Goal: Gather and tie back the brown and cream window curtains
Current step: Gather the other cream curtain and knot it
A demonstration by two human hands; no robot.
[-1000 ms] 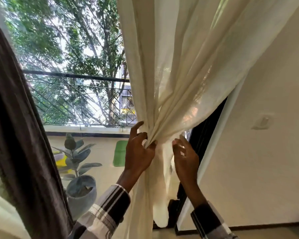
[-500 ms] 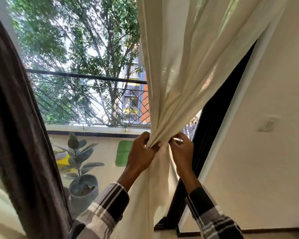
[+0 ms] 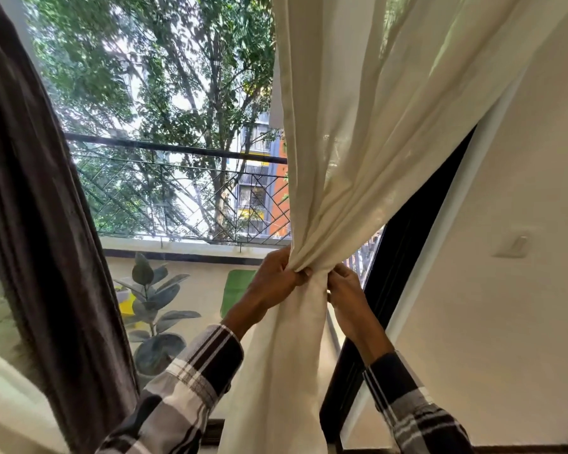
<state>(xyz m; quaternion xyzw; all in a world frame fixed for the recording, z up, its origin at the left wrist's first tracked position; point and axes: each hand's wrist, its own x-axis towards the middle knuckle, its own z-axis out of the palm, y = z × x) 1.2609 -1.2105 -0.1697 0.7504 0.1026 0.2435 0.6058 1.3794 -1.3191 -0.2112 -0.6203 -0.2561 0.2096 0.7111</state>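
Head camera faces the window [image 3: 177, 158] closely.

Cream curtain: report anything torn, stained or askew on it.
Nothing stands out. The cream curtain is bunched evenly where the left hand and right hand grip it; no tear or stain shows.

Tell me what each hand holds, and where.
Both hold the cream curtain at its gathered waist: left hand has its grip on the bunch's left side, right hand pinches its right side.
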